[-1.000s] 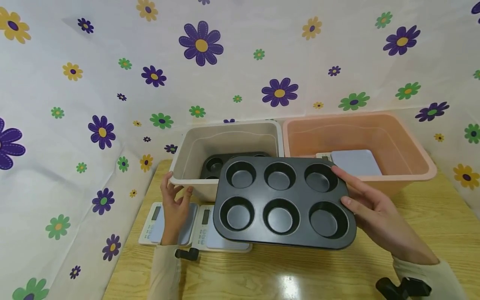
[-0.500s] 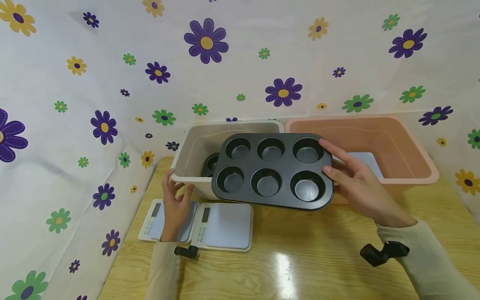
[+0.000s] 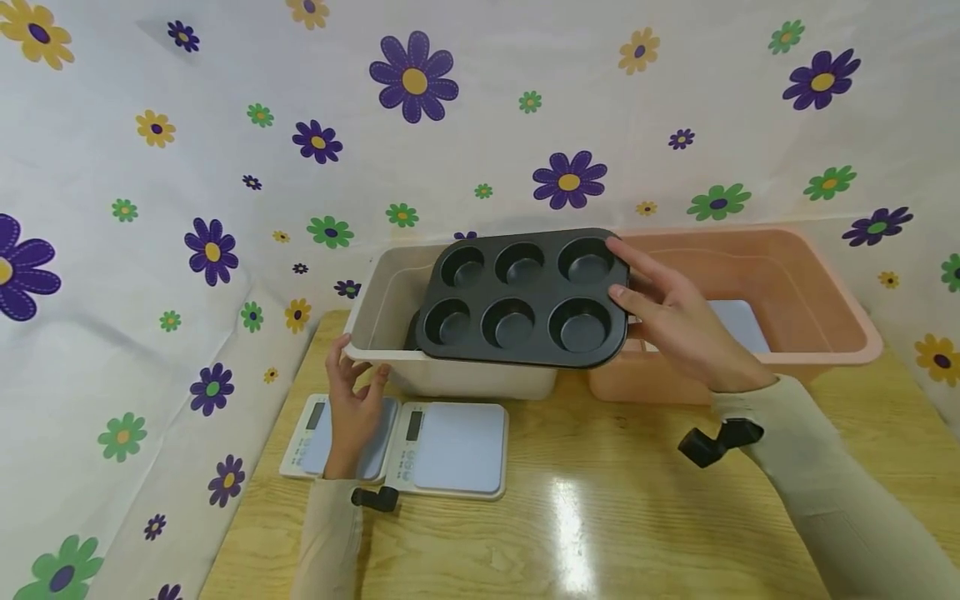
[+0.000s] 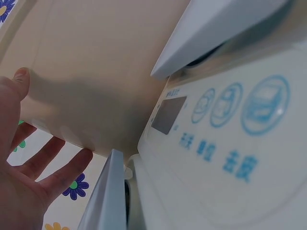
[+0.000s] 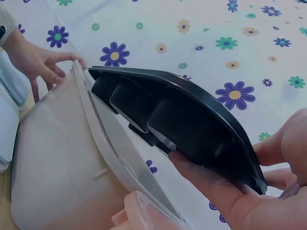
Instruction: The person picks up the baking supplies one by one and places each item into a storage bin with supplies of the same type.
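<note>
My right hand [image 3: 678,321] pinches the right end of a black six-cup muffin pan [image 3: 521,292], thumb on top and fingers beneath. The pan is tilted over the beige bin [image 3: 465,375], cups facing me. In the right wrist view its underside [image 5: 180,127] shows, far edge close to the bin's rim. My left hand [image 3: 354,412] grips the bin's front left corner, thumb against the front wall and fingers round the side. Inside the bin, a sliver of another dark pan [image 3: 412,333] shows; the held pan hides the rest.
Two white kitchen scales lie on the wooden table before the beige bin: one [image 3: 459,450] in full view, the other [image 3: 317,442] partly behind my left hand. A peach bin [image 3: 817,321] on the right contains a white scale [image 3: 738,323]. Flowered cloth [image 3: 480,125] hangs behind.
My right hand has carried the muffin pan away from me and leftward, from in front of the bins to over the beige bin. The left hand stays at the corner.
</note>
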`<action>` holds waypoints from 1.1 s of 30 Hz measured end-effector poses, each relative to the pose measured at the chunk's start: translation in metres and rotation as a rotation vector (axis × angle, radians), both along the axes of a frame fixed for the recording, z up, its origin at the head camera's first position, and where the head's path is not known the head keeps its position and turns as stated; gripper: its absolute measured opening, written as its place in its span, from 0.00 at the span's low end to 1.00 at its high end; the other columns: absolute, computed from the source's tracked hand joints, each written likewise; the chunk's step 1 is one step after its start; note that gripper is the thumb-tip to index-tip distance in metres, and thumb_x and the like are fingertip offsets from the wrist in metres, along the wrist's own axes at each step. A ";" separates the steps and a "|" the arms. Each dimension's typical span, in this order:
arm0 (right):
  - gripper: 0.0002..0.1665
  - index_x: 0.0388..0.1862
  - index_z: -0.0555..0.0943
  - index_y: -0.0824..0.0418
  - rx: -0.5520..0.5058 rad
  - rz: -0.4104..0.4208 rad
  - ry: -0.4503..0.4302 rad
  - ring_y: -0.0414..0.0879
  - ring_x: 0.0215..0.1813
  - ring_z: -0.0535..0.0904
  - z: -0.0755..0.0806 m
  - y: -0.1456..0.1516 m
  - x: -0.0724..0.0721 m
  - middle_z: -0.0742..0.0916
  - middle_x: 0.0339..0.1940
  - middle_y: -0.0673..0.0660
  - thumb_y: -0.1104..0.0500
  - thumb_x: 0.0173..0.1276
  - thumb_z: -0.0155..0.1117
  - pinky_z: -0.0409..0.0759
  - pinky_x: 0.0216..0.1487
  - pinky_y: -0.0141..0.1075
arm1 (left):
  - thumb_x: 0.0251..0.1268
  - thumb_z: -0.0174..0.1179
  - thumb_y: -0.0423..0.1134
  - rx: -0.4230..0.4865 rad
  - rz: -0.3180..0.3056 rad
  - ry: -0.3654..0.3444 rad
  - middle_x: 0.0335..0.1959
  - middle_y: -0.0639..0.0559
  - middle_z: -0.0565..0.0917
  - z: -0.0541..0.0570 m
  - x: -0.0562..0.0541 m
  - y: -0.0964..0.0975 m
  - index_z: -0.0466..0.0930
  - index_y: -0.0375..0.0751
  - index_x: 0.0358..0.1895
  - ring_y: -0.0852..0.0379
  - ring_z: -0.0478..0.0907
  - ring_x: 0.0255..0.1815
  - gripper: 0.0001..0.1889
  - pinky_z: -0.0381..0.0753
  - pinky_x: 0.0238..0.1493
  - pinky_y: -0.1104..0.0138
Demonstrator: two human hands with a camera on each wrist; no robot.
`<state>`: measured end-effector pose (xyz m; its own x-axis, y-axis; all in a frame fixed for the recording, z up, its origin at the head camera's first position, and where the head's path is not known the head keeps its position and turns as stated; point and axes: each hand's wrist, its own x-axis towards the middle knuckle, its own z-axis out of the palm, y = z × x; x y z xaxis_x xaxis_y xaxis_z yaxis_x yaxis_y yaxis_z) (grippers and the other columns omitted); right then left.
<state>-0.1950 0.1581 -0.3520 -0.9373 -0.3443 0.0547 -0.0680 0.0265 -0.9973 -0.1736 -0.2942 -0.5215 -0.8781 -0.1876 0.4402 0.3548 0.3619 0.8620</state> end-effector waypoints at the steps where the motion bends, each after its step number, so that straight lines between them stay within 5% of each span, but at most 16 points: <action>1: 0.40 0.92 0.55 0.42 0.003 -0.005 -0.007 0.37 0.56 0.89 0.001 -0.003 -0.003 0.67 0.87 0.70 0.60 0.89 0.54 0.92 0.51 0.34 | 0.77 0.66 0.29 0.002 0.000 0.000 0.81 0.40 0.74 0.000 0.000 0.000 0.54 0.50 0.85 0.59 0.80 0.65 0.42 0.86 0.51 0.78; 14: 0.40 0.93 0.55 0.42 0.021 0.002 -0.073 0.39 0.53 0.89 -0.001 -0.034 -0.037 0.69 0.87 0.67 0.62 0.89 0.52 0.92 0.53 0.34 | 0.77 0.67 0.27 0.008 -0.009 0.011 0.81 0.40 0.73 -0.001 -0.002 0.001 0.54 0.49 0.86 0.57 0.80 0.64 0.42 0.86 0.52 0.78; 24: 0.40 0.93 0.53 0.45 0.080 0.066 -0.102 0.62 0.72 0.84 0.003 -0.054 -0.057 0.68 0.88 0.63 0.60 0.90 0.51 0.91 0.61 0.45 | 0.76 0.66 0.26 0.033 -0.019 0.023 0.81 0.38 0.73 -0.001 -0.003 0.002 0.54 0.48 0.85 0.59 0.80 0.63 0.42 0.86 0.51 0.78; 33: 0.40 0.93 0.52 0.46 0.112 0.101 -0.182 0.59 0.70 0.84 0.011 -0.070 -0.072 0.70 0.86 0.63 0.61 0.90 0.50 0.90 0.63 0.46 | 0.76 0.67 0.28 0.013 0.010 0.013 0.80 0.39 0.75 -0.003 -0.002 0.001 0.55 0.49 0.85 0.57 0.80 0.64 0.42 0.86 0.51 0.79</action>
<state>-0.2675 0.0886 -0.3415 -0.8888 -0.4311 -0.1554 0.1044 0.1396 -0.9847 -0.1757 -0.2933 -0.5244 -0.8702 -0.2026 0.4492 0.3626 0.3540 0.8621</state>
